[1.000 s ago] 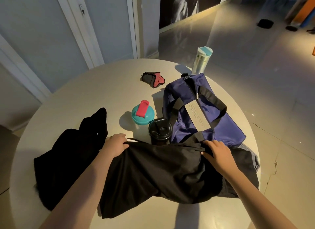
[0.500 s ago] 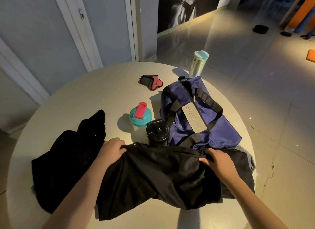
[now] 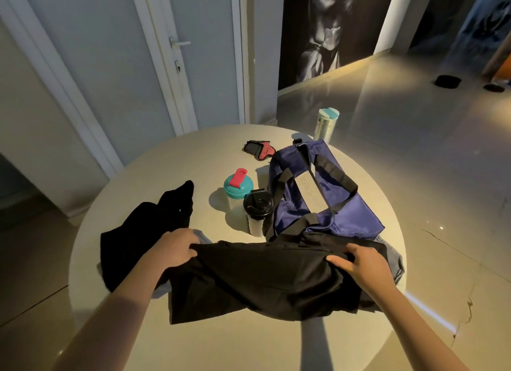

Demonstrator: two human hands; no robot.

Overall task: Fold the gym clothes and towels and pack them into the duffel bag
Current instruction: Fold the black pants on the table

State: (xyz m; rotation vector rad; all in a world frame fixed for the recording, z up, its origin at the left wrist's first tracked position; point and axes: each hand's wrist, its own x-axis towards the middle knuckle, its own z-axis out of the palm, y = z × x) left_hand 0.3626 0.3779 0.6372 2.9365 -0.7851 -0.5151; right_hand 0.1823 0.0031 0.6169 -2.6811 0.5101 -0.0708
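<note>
black garment [image 3: 262, 276] gripped, duffel bag [image 3: 351, 215] contents hidden

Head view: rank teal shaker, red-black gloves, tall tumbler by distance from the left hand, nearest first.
1. Teal shaker, centre, just beyond the left hand gripping the black garment.
2. Red-black gloves, farther back, left of the duffel bag.
3. Tall tumbler, farthest, past the bag's far end.

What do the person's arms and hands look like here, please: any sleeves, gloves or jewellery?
The left forearm and right forearm are bare down to the frame's lower edge; no sleeve shows. The left hand and right hand are bare too: no gloves, and no watch, ring or wristband that I can see, though the dim light could hide something small.
</note>
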